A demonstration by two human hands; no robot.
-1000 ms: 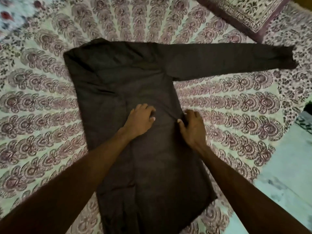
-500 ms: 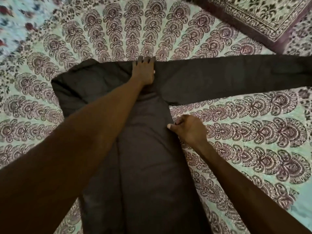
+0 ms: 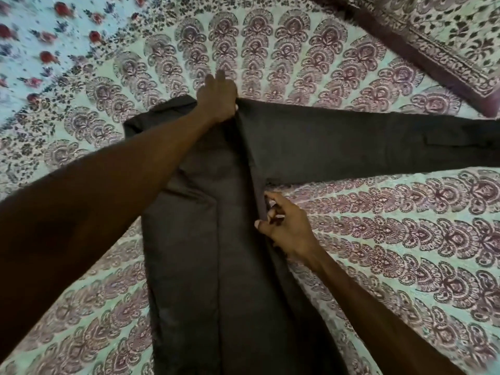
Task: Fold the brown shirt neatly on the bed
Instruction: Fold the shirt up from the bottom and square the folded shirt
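The dark brown shirt (image 3: 221,239) lies flat on the patterned bed sheet (image 3: 378,239), its body running toward me. Its left side is folded over the middle. One long sleeve (image 3: 378,147) stretches out to the right edge of the view. My left hand (image 3: 217,100) reaches across to the shirt's top edge at the shoulder and grips the cloth there. My right hand (image 3: 284,226) pinches the shirt's right side seam just below the armpit, lifting a ridge of cloth between the two hands.
A pillow (image 3: 433,44) with a dark maroon border lies at the back right. A floral cloth (image 3: 40,50) with red flowers covers the back left. The sheet spreads on both sides of the shirt.
My left hand has moved from the middle of the shirt up to the shoulder edge and closed on it. My right hand has slid up the side seam and pinched it. The view has moved closer.
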